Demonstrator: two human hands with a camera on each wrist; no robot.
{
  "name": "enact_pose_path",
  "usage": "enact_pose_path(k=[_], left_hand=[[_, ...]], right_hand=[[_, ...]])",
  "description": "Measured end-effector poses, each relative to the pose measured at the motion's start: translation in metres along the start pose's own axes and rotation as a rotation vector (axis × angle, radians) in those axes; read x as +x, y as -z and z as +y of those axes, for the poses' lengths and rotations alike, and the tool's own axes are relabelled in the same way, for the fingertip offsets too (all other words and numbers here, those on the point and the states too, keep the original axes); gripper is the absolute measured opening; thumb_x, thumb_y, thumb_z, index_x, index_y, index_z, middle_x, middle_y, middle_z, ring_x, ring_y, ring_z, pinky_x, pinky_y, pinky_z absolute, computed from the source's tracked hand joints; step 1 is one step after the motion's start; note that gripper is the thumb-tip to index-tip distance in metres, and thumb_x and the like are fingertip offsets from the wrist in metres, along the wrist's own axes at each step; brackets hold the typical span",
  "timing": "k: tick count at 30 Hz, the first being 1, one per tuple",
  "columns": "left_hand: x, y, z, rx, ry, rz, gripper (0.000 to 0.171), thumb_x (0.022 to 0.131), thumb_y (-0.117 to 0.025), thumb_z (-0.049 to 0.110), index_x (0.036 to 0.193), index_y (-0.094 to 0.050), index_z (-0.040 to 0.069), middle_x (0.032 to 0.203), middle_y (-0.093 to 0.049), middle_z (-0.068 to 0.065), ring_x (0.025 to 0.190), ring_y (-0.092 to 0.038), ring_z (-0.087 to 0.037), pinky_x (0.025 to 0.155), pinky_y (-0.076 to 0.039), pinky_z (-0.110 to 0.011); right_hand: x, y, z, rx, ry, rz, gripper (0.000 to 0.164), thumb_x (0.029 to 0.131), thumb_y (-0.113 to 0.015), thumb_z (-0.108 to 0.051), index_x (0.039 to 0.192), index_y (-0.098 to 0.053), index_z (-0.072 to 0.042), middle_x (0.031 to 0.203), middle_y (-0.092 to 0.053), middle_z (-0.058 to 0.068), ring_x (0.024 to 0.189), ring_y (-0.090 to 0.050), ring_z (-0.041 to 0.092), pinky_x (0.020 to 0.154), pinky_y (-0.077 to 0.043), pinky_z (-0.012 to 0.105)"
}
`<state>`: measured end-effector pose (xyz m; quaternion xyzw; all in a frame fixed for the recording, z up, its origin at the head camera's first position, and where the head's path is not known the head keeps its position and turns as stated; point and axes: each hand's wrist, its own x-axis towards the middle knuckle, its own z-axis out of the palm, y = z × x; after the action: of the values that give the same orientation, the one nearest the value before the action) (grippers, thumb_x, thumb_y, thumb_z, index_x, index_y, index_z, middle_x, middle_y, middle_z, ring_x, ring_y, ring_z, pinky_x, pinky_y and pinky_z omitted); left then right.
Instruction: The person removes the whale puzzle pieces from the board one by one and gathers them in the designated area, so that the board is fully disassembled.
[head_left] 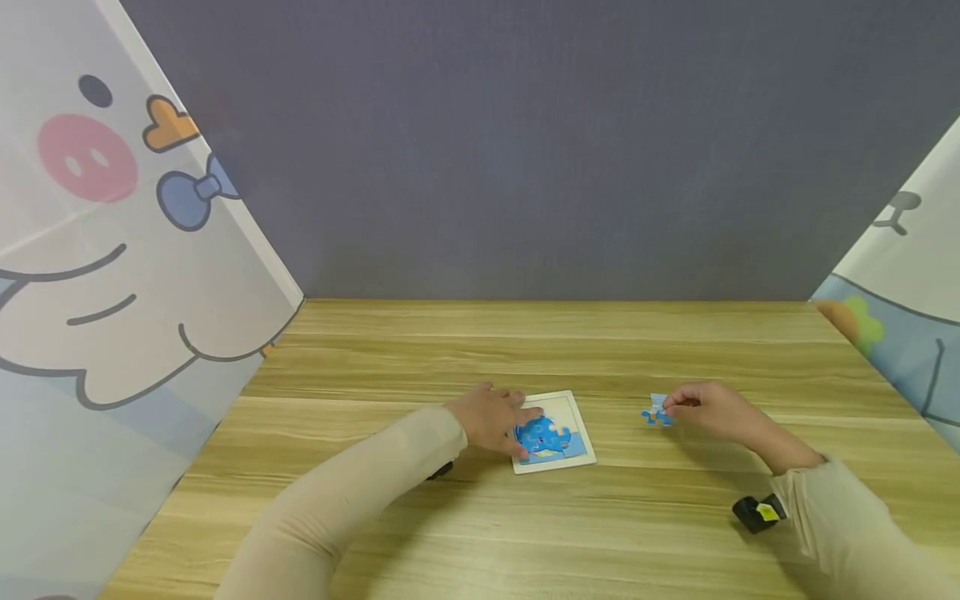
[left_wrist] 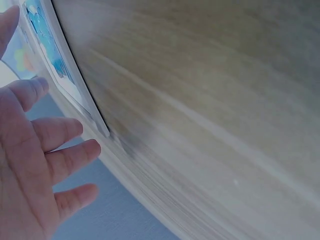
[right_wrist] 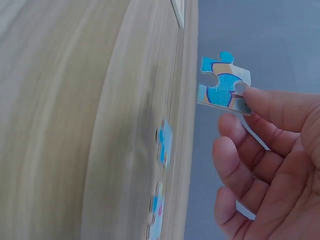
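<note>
A white-framed jigsaw tray point(head_left: 583, 421) lies on the table, partly filled with blue picture pieces point(head_left: 547, 437). My left hand point(head_left: 491, 419) is spread at its left side, some fingers reaching over the frame and picture; in the left wrist view the fingers are extended and apart. To the right of the tray, my right hand point(head_left: 708, 408) pinches a jigsaw piece point(right_wrist: 225, 90) between thumb and forefinger, its blue and tan picture side visible. In the right wrist view, two more pieces, one blue and white point(right_wrist: 165, 142) and one with a pink spot point(right_wrist: 158, 215), lie on the wood.
The wooden table point(head_left: 420, 350) meets a dark grey panel point(head_left: 525, 167) at the back. Cartoon-printed panels point(head_left: 112, 208) stand on the left and right. A black wrist device point(head_left: 756, 512) with a yellow mark sits by the right cuff.
</note>
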<state>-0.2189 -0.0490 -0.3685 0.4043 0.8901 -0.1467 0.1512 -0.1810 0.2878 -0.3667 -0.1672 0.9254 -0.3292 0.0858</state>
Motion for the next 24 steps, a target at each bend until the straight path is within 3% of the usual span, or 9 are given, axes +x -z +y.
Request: enact_pose_path(k=[12, 24], left_hand=[[0.004, 0.001, -0.001, 0.005, -0.007, -0.030, 0.079, 0.084, -0.050, 0.070, 0.152, -0.025, 0.037, 0.155, -0.028, -0.002, 0.139, -0.033, -0.020, 0.110, -0.027, -0.045], [0.005, 0.001, 0.001, 0.044, -0.014, -0.066, 0.084, 0.082, -0.056, 0.069, 0.152, -0.022, 0.039, 0.157, -0.023, 0.000, 0.143, -0.022, -0.017, 0.112, -0.023, -0.041]], right_hand=[[-0.017, 0.014, 0.025, -0.028, -0.023, 0.024, 0.019, 0.094, -0.057, -0.006, 0.103, -0.067, 0.008, 0.098, -0.068, 0.012, 0.081, -0.057, -0.001, 0.067, -0.051, 0.026], [-0.030, 0.029, 0.049, -0.077, -0.046, 0.026, 0.017, 0.093, -0.057, -0.003, 0.099, -0.068, 0.009, 0.094, -0.069, 0.014, 0.077, -0.054, -0.007, 0.064, -0.050, 0.025]])
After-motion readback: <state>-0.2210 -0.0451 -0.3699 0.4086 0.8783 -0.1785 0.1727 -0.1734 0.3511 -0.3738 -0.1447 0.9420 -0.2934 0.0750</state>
